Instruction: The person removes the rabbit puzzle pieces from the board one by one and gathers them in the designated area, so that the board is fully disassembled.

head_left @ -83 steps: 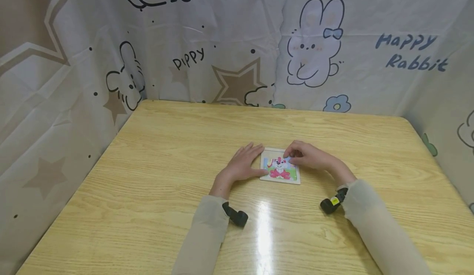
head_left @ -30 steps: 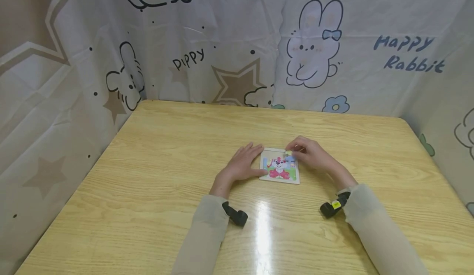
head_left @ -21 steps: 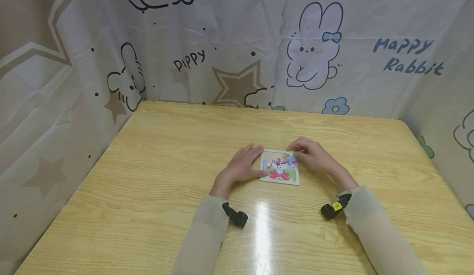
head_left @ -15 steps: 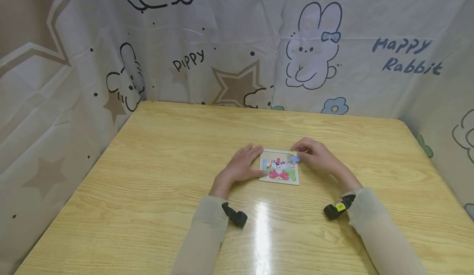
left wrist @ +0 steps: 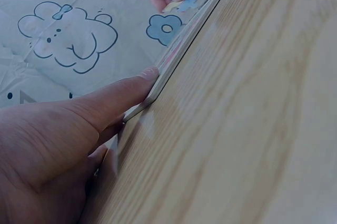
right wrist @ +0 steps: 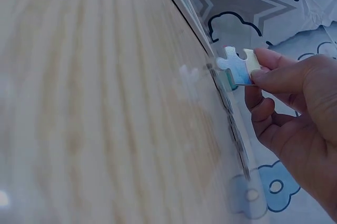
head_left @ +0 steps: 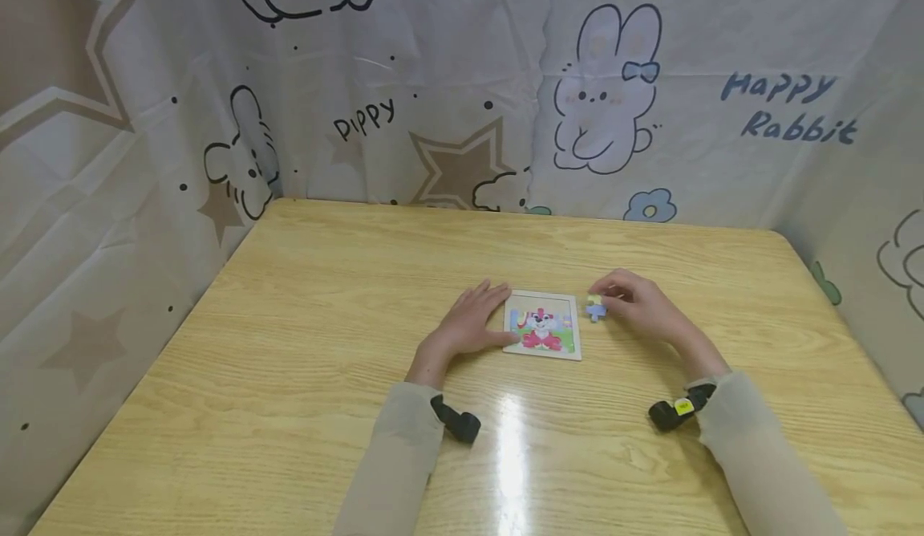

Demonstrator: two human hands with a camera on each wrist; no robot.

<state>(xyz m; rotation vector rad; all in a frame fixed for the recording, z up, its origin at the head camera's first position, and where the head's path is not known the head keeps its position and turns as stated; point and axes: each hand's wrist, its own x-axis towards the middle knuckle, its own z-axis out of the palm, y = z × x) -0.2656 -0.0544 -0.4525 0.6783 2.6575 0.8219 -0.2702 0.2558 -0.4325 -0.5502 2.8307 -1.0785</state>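
Observation:
A small square jigsaw puzzle tray [head_left: 530, 302] with a pale rim lies on the table. Its picture of a pink and white cartoon animal [head_left: 543, 332] fills the lower part, while the upper part shows bare backing. My left hand [head_left: 469, 321] lies flat at the tray's left side, fingers spread, the thumb [left wrist: 145, 77] resting on the near left of the rim. Just right of the tray, my right hand [head_left: 642, 305] pinches a blue and yellow puzzle piece [right wrist: 239, 69] between thumb and index finger. That piece is held above the table, its knobs pointing away from the fingers.
The wood-grain table [head_left: 325, 343] stretches out around the tray on every side. Behind and beside it hangs a pale curtain [head_left: 447, 54] printed with rabbits and stars. A black wrist camera [head_left: 458, 422] is strapped on each forearm.
My right hand has lifted the blue and yellow puzzle piece out of the tray's upper right and carried it right, past the rim. The left hand has stayed in place.

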